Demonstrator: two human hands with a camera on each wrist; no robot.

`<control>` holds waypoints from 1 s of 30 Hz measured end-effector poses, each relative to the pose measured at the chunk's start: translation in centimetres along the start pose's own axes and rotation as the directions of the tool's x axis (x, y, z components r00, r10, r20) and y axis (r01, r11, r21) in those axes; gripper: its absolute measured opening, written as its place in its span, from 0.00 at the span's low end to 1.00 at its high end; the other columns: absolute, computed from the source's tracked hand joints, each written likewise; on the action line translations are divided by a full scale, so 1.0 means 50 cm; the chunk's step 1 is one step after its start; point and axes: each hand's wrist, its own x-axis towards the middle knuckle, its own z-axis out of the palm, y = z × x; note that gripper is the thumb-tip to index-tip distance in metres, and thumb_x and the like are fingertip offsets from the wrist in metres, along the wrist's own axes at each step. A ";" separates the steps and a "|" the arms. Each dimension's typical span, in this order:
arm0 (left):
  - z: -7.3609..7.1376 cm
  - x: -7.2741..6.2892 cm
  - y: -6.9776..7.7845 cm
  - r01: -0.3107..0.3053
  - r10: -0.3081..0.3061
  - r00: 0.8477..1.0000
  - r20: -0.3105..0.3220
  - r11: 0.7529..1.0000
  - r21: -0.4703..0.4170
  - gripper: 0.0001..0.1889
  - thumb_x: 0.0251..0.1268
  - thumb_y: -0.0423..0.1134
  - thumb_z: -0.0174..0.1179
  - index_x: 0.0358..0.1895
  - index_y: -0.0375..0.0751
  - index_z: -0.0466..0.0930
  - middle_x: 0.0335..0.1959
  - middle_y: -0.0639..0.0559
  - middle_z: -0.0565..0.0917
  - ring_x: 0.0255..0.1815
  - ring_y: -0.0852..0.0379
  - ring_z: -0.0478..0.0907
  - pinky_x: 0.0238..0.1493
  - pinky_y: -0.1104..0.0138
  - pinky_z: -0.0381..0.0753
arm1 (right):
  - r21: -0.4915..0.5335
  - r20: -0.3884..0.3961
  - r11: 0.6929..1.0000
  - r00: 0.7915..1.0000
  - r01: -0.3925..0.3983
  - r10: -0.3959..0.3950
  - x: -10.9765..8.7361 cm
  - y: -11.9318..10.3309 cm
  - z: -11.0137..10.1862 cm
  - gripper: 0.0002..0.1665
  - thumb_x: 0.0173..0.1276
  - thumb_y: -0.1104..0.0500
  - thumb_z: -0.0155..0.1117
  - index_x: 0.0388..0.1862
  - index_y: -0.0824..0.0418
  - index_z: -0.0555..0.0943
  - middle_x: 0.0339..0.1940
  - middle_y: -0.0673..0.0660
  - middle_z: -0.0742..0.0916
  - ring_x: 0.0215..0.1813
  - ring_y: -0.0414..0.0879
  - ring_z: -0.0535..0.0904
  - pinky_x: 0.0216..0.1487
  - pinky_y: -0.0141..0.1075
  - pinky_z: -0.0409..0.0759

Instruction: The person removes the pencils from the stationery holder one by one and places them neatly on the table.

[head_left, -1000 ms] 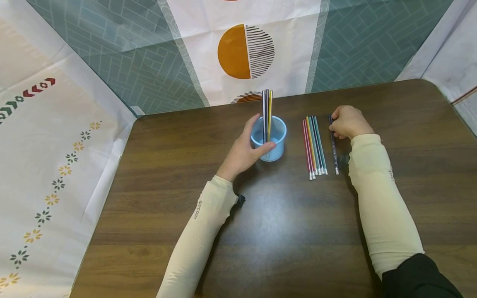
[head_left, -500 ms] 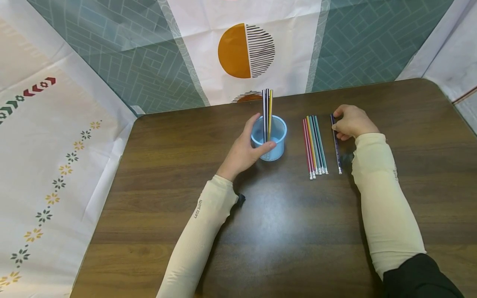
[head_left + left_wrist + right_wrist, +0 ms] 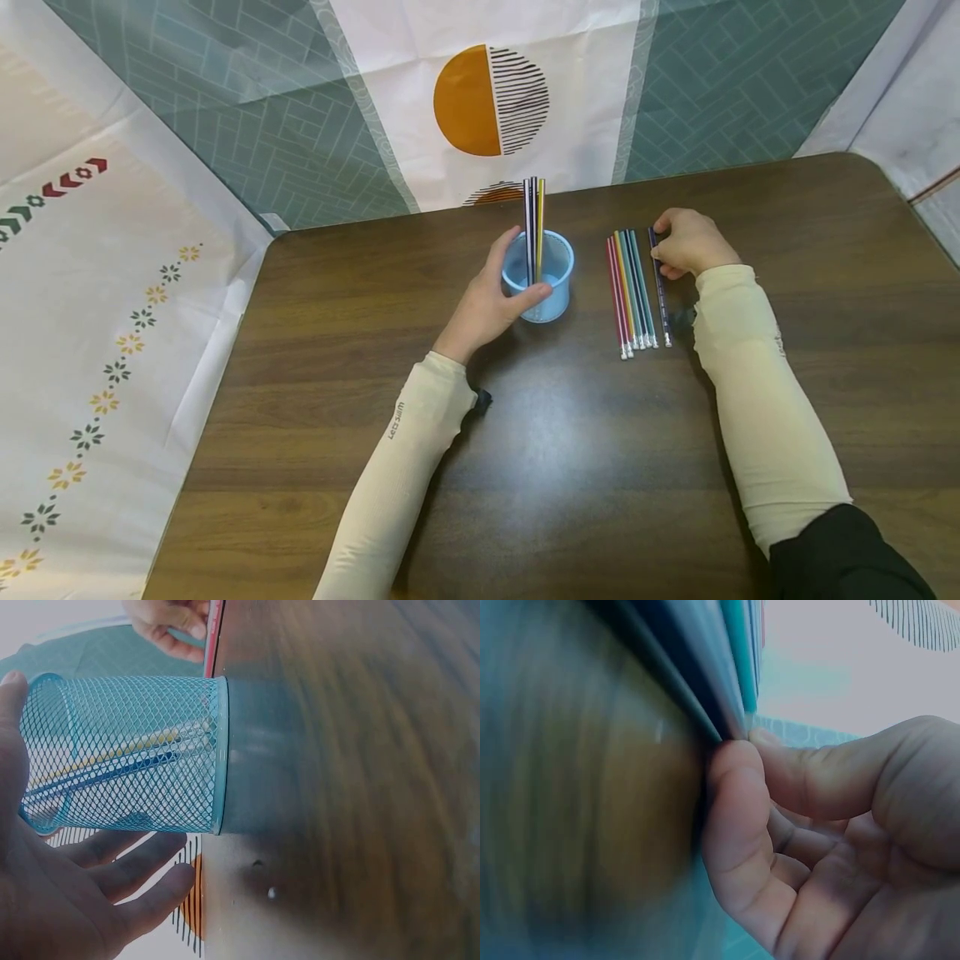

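Note:
In the head view, a light-blue mesh pencil cup stands upright toward the back of the table, several pencils rising from it. My left hand holds the cup from its left side, thumb at the near rim and fingers around the back. The left wrist view shows yellow and dark-blue pencils through the mesh. To the right, my right hand pinches the far end of a dark pencil between thumb and index finger. This pencil lies close beside a row of red, yellow and teal pencils.
The brown wooden table ends at a back edge just beyond the cup and pencils. Behind it hangs a teal and white patterned cloth. A white patterned cloth runs along the left side.
My right hand first shifted slightly right with the dark pencil, then moved it left, closer to the row. My left hand and the cup have stayed in place.

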 end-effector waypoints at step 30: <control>-0.001 0.000 -0.002 0.005 -0.005 1.000 0.001 1.000 -0.012 0.48 0.59 0.68 0.66 0.78 0.77 0.45 0.75 0.50 0.64 0.64 0.45 0.70 0.59 0.45 0.74 | 0.017 -0.011 1.000 1.000 0.021 -0.021 0.006 -0.017 0.025 0.26 0.76 0.66 0.55 0.69 0.75 0.65 0.47 0.73 0.77 0.29 0.51 0.79 0.31 0.38 0.85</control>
